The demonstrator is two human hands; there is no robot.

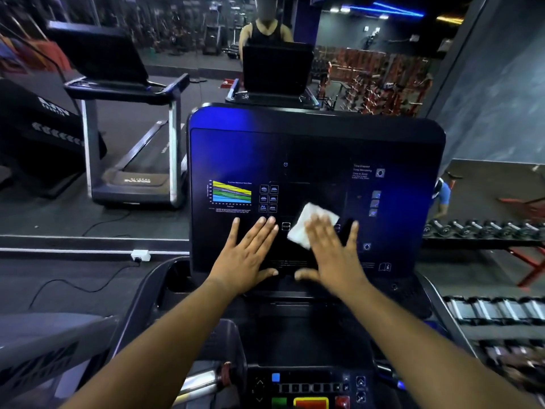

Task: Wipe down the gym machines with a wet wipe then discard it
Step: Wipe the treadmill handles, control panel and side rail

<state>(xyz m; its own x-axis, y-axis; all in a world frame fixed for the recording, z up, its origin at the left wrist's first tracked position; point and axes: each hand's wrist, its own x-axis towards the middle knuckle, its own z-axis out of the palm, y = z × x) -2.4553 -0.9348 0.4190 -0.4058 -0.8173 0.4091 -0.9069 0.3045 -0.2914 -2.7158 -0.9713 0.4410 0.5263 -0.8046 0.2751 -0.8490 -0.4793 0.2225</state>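
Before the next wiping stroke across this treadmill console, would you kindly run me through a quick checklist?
1. Wet wipe under the right hand: ok, flat fingers press it to the console panel.
2. Left hand bracing: ok, spread flat on the panel, holding nothing.
3. Wipe lying flat: ok, it looks folded but not bunched.
4. Unwiped area ahead: cannot tell, no wet trace shows on the dark panel.
5. Control buttons clear of the arms: ok, both forearms pass above them.
6. Wipe still moist: cannot tell.
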